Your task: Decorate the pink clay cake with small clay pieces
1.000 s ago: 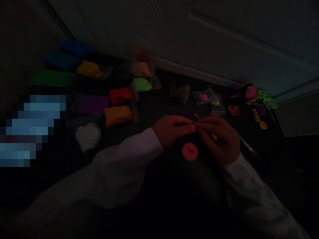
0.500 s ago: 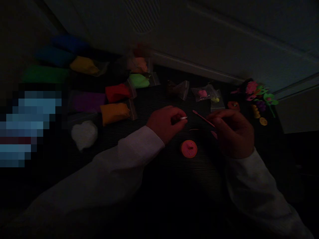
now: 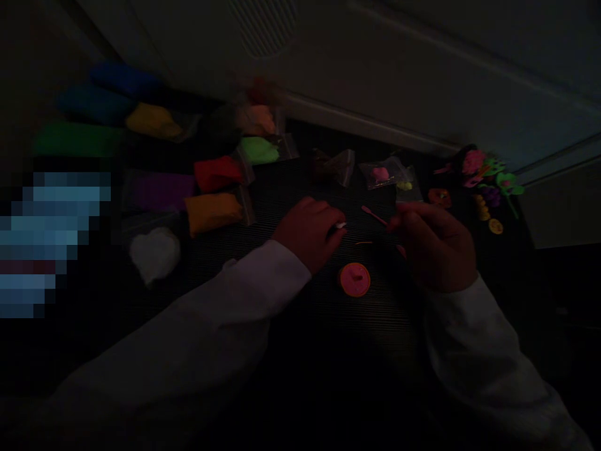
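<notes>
My left hand is closed in a pinch on a small white piece of clay, whose tip shows between thumb and forefinger. To its right, my right hand has thumb and forefinger pressed together; whatever they hold is hidden in the dark. A pink modelling tool runs towards the right fingers, and I cannot tell whether it is held or lies beneath them. Below and between both hands stands a round pink piece with an orange rim and a short peg on top. A thin orange strand lies just above it.
Clay bags crowd the left, among them orange, red, purple and light green. A white heart-shaped lump lies nearer. Small bags with pink clay and yellow sit behind; clay flowers lie far right.
The white piece shows less beyond my left fingertips than before. My right hand has shifted slightly and covers more of the pink tool. The whole view has drifted a little.
</notes>
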`<state>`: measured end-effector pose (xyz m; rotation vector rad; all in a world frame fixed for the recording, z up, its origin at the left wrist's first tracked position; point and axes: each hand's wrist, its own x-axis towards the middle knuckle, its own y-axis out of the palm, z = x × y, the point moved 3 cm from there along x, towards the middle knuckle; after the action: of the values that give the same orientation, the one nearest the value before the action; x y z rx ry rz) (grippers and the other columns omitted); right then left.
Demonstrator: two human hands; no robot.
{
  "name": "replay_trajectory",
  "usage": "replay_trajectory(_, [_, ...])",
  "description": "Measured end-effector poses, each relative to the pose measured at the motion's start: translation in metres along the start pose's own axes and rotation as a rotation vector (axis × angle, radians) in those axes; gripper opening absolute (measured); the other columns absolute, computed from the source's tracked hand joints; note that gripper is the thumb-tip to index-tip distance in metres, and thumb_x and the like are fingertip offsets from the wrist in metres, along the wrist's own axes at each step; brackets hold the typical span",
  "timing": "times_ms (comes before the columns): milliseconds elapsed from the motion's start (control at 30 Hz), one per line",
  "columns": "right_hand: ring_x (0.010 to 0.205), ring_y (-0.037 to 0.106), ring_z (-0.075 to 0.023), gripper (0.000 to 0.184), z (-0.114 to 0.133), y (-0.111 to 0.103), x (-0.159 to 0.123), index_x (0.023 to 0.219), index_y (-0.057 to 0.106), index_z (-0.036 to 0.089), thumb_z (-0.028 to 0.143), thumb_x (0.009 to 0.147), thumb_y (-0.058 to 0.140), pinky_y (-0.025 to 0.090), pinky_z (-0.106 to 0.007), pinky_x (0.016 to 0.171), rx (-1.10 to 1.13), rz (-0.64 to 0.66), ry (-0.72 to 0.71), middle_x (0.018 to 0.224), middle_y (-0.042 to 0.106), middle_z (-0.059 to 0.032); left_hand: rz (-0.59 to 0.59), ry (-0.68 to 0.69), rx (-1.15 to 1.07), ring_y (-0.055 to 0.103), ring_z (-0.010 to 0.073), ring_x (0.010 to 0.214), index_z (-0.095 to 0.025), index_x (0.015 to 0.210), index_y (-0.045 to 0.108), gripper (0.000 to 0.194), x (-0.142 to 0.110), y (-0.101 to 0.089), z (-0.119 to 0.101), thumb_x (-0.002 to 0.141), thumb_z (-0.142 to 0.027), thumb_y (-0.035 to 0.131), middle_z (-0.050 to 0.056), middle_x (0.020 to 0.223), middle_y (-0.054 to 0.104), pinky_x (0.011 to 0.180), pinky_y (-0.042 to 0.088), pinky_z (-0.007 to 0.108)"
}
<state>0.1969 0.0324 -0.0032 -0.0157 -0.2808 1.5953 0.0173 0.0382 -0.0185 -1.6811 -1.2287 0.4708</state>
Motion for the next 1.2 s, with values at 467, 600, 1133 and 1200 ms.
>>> replay_trajectory(467, [0.055, 0.054, -0.0106, 0.021, 0.0, -0.004, 0.001, 0.062, 0.057, 0.022, 0.038, 0.077, 0.058, 0.046, -0.029, 0.057, 0.118, -0.042, -0.048, 0.057, 0.057, 0.0039, 0.018, 0.003, 0.058, 0.049, 0.0205, 0.085, -0.015, 0.085, 0.062, 0.021, -0.001, 0.004, 0.004, 0.078, -0.033, 0.053, 0.007, 0.087, 0.06, 0.079, 0.038, 0.035])
replay_trajectory(600, [0.052, 0.056, -0.0108, 0.011, -0.002, -0.003, 0.001, 0.072, 0.063, 0.024, 0.034, 0.068, 0.068, 0.043, -0.026, 0.046, 0.103, -0.057, 0.036, 0.058, 0.062, 0.0041, 0.021, -0.003, 0.049, 0.048, 0.0208, 0.086, -0.015, 0.087, 0.062, 0.022, -0.001, 0.004, 0.004, 0.078, -0.034, 0.054, 0.007, 0.089, 0.059, 0.079, 0.039, 0.035])
replay_trajectory(1133, [0.062, 0.063, -0.0132, 0.021, 0.005, 0.003, -0.005, 0.074, 0.066, 0.023, 0.037, 0.082, 0.052, 0.051, -0.028, 0.057, -0.19, 0.005, -0.071, 0.066, 0.067, 0.0017, -0.14, 0.014, -0.074, 0.053, 0.0188, 0.088, -0.014, 0.096, 0.063, 0.027, -0.004, -0.011, -0.007, 0.079, -0.032, 0.052, 0.007, 0.093, 0.061, 0.081, 0.042, 0.034])
replay_trajectory(1200, [0.064, 0.064, -0.0134, 0.022, 0.005, 0.004, -0.005, 0.079, 0.067, 0.023, 0.037, 0.083, 0.051, 0.052, -0.028, 0.06, -0.162, 0.032, -0.07, 0.066, 0.068, 0.0019, -0.247, 0.018, -0.199, 0.055, 0.0155, 0.087, -0.017, 0.096, 0.064, 0.024, -0.005, -0.022, -0.014, 0.079, -0.031, 0.053, 0.005, 0.093, 0.062, 0.079, 0.044, 0.03])
